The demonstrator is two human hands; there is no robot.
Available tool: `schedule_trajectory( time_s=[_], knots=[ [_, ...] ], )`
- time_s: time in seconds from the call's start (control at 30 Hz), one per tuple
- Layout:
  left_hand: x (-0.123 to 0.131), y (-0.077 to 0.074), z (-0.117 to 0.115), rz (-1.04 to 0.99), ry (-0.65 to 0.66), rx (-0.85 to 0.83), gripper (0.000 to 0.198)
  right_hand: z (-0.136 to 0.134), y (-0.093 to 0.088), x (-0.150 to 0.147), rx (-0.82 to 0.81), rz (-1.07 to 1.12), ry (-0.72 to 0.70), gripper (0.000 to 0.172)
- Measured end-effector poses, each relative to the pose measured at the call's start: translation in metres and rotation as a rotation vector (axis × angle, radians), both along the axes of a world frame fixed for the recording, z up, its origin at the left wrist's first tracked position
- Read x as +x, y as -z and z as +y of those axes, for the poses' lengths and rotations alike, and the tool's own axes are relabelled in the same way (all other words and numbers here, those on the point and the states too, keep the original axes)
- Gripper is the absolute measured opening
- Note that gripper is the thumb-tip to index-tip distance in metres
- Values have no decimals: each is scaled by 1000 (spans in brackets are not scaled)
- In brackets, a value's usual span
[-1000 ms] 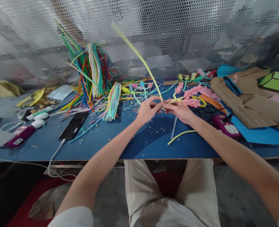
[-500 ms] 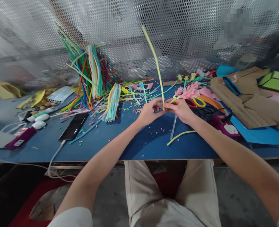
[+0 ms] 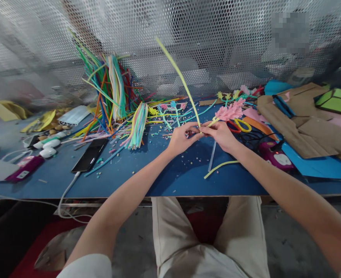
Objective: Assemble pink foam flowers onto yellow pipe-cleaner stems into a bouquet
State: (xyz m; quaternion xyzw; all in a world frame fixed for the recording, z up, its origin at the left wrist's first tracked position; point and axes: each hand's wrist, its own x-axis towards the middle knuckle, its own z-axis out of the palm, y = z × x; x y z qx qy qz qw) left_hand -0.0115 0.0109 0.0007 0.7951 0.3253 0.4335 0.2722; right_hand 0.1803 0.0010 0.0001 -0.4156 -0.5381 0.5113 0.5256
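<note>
A long pale-yellow pipe cleaner [image 3: 179,73] rises and leans left from between my fingertips. My left hand [image 3: 182,139] is closed in a pinch at its lower end. Right beside it, my right hand [image 3: 225,137] pinches the yellow stem of a pink pipe-cleaner flower [image 3: 230,111], whose head points to the right. The fingertips of both hands meet, so the exact join between pipe cleaner and stem is hidden. Below my right hand lie a translucent stick [image 3: 212,156] and another yellow pipe cleaner [image 3: 219,168].
Bundled pipe cleaners [image 3: 137,125] and a phone [image 3: 91,154] lie to the left. Small pipe-cleaner flowers [image 3: 173,110] are behind my hands. At right are yellow-handled scissors [image 3: 243,124], a purple power device [image 3: 276,155] and cardboard [image 3: 309,131]. A perforated metal screen [image 3: 216,46] stands behind.
The long yellow pipe cleaner has tipped further left, its top end now lower. More of the pink flower's head is gathered to the right. My hands stay nearly in place.
</note>
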Motion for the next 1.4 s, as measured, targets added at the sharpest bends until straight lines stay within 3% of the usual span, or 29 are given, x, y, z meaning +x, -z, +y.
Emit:
schedule_trajectory(
  time_s=[0.17, 0.43, 0.83, 1.03, 1.23, 1.4],
  knots=[
    [-1, -5, -2, -39, -5, -66, 28, -2, -2, 0, 12, -17, -12, 26],
    [-3, -4, 8, -73, 44, -251, 38, -4, -3, -1, -64, 85, -37, 30],
    [-9, -15, 5, 23, 55, -195, 31, -4, -4, -1, -76, 112, -61, 38],
    [-9, -15, 5, 32, 53, -183, 36, -2, -3, 1, 8, 40, -100, 41],
    [-7, -11, 7, -64, 131, -347, 41, -5, -4, 2, 97, -34, -101, 37],
    [-6, -12, 6, -1, 16, -147, 35, -2, 2, 0, 53, 40, -49, 37]
  ],
)
